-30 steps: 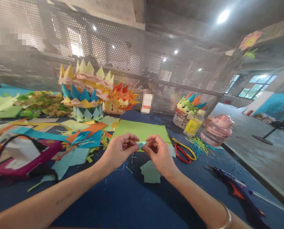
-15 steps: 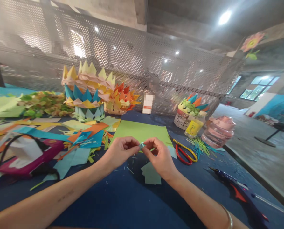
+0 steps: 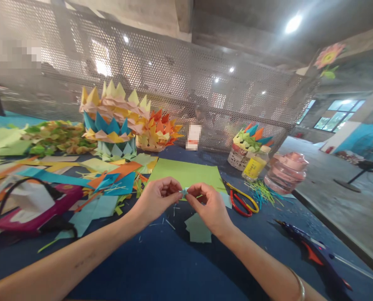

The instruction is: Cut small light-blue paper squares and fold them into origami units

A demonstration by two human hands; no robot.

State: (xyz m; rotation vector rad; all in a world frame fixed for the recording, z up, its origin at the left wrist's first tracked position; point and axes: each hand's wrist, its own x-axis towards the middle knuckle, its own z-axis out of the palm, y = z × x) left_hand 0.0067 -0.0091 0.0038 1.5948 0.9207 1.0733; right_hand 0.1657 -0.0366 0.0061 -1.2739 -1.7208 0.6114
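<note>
Between my fingertips is a small piece of light blue paper (image 3: pixel 184 192), apparently folded; its exact shape is too small to tell. My left hand (image 3: pixel 161 195) pinches it from the left, my right hand (image 3: pixel 209 205) from the right, thumbs and forefingers closed. Both hands hover over the near edge of a green paper sheet (image 3: pixel 186 170). Below my right hand lie several pale blue-green paper squares (image 3: pixel 200 230), partly covered by it. Red-and-yellow-handled scissors (image 3: pixel 243 201) rest to the right, their blades hidden.
A glue gun (image 3: pixel 311 244) lies at the right, near a pink bottle (image 3: pixel 285 172) and a yellow-labelled bottle (image 3: pixel 255 164). Folded-paper crowns (image 3: pixel 115 104) and a paper-petalled basket (image 3: pixel 241 154) stand at the back. Paper strips and a magenta power strip (image 3: pixel 45 209) fill the left.
The small blue paper has turned slightly between my fingertips and shows more of its surface. My hands stay in nearly the same place.
</note>
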